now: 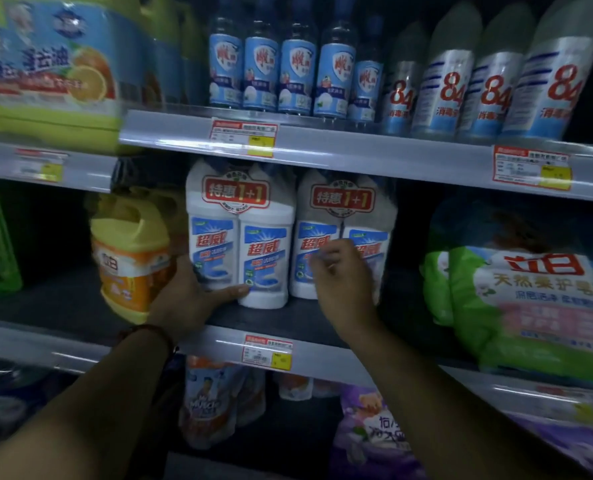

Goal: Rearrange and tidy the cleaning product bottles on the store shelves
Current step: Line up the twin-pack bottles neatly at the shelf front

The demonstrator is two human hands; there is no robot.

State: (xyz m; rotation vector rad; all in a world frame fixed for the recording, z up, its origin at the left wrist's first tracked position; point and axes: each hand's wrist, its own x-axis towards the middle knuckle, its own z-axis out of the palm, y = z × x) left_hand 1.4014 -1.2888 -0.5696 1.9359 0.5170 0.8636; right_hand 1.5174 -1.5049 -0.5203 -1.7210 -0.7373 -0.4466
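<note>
Two white twin-packs of toilet cleaner with red "1+1" labels stand side by side on the middle shelf (288,318). My left hand (187,299) grips the lower left of the left twin-pack (239,233), thumb across its front. My right hand (343,278) rests with curled fingers against the front of the right twin-pack (343,209); whether it grips the pack I cannot tell. A yellow and orange jug (129,258) stands tilted just left of my left hand.
The upper shelf holds blue-labelled bottles (277,74), "84" disinfectant bottles (489,81) and a large yellow-green jug (46,64) at left. Green detergent bags (530,299) lie at right on the middle shelf. Refill pouches (215,403) sit below. Price tags line the rails.
</note>
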